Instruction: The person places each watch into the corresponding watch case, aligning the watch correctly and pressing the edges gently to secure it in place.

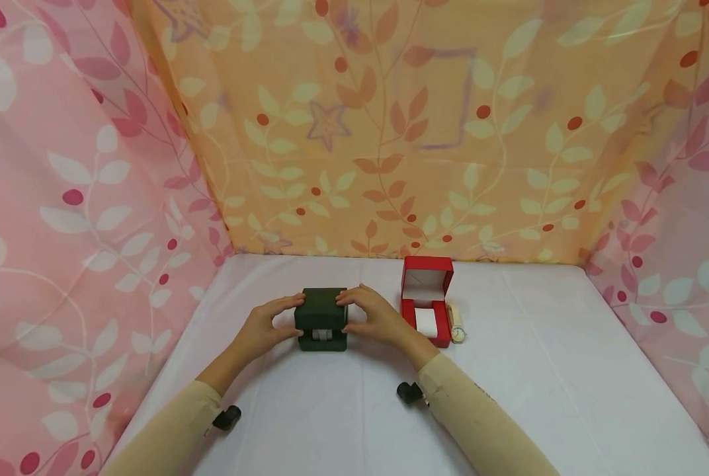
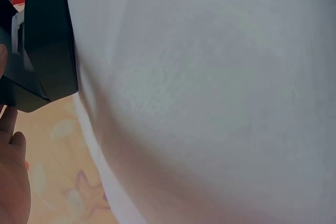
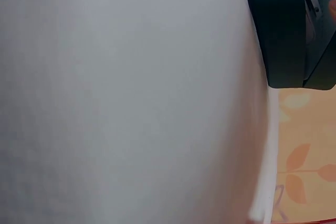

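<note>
A dark green watch box point(image 1: 321, 307) sits on the white table with its lid partly raised. A watch with a light metal band point(image 1: 321, 335) shows through the gap at the front. From the left side, my left hand point(image 1: 260, 330) holds the lid, thumb low and fingers higher up. Opposite it, my right hand point(image 1: 377, 317) grips the lid's right side in the same way. The left wrist view has the green box point(image 2: 50, 35) at its upper left edge; the right wrist view has part of the green box point(image 3: 278, 30) at its upper right.
Right of the green box stands a red watch box point(image 1: 442, 325), lid up, with a white cushion point(image 1: 426, 322) inside. A watch with a cream strap point(image 1: 458, 335) lies against its right side. Patterned cloth point(image 1: 354, 132) hangs behind the table and at both sides.
</note>
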